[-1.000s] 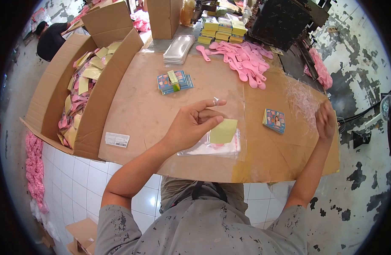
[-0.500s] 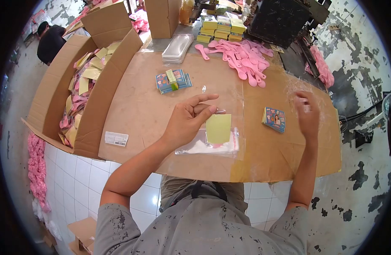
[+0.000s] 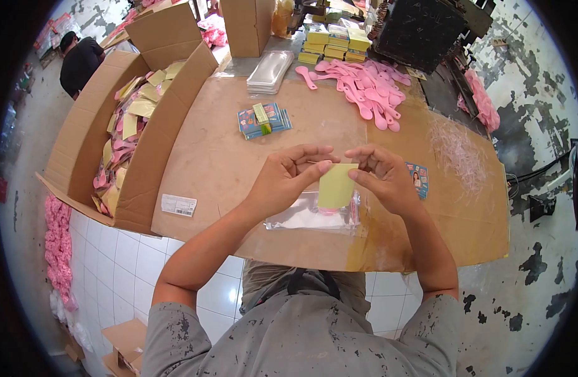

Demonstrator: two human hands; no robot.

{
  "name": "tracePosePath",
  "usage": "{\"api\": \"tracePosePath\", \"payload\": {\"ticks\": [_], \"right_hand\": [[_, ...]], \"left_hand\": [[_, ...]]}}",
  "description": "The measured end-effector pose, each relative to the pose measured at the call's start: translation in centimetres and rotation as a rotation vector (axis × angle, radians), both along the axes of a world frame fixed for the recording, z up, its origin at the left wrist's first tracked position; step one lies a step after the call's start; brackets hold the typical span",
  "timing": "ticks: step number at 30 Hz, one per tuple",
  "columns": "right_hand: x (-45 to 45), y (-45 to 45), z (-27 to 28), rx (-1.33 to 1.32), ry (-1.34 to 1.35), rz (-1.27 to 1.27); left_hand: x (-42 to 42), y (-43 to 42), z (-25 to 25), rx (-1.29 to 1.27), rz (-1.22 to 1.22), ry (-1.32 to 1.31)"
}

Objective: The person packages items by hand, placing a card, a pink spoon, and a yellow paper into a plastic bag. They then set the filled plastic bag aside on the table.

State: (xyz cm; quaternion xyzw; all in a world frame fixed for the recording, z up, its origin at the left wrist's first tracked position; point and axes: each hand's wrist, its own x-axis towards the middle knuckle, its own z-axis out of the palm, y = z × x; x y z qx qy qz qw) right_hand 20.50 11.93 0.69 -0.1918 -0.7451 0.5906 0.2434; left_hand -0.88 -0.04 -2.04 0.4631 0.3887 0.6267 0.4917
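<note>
My left hand (image 3: 282, 182) pinches the upper left edge of a packet with a pale yellow card (image 3: 336, 183), thumb in front. At the upper right corner, my right hand (image 3: 388, 182) pinches the same packet. Something pink (image 3: 329, 211) shows just under the card; its shape is mostly hidden. Beneath lie clear plastic bags (image 3: 295, 217) flat on the cardboard-covered table. Partly behind my right hand is a small stack of blue printed cards (image 3: 419, 179).
A banded bundle of blue cards (image 3: 251, 123), clear plastic cases (image 3: 270, 72), pink spoons (image 3: 367, 91) and stacked yellow cards (image 3: 329, 43) lie farther back. Clear plastic strips (image 3: 461, 154) heap at right. A carton (image 3: 182, 94) of filled packets stands left; a person (image 3: 81, 63) is beyond.
My right hand has come from the plastic strips at right to the packet and now grips its top right corner. My left hand still holds the packet.
</note>
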Motion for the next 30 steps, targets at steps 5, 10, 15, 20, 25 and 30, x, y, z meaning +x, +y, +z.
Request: {"api": "tracePosePath", "payload": {"ticks": [5,10,15,20,25,30], "right_hand": [[0.1,0.2,-1.0,-0.028,0.088,-0.061],[0.5,0.7,-0.9,-0.124,0.071,-0.082],[0.9,1.4,-1.5,-0.033,0.129,-0.051],[1.5,2.0,-1.4,0.018,0.116,-0.003],[1.5,1.9,-1.8,0.027,0.074,-0.010],[1.3,1.6,-1.9,0.016,0.054,-0.033]], "left_hand": [[0.4,-0.1,-0.1,-0.068,0.062,0.134],[0.4,0.1,-0.9,-0.042,0.122,0.156],[0.4,-0.1,-0.5,-0.017,0.094,0.192],[0.1,-0.3,-0.3,-0.029,0.054,0.178],[-0.1,0.0,-0.3,-0.104,0.026,0.097],[-0.1,0.2,-0.6,-0.144,-0.004,0.169]]}}
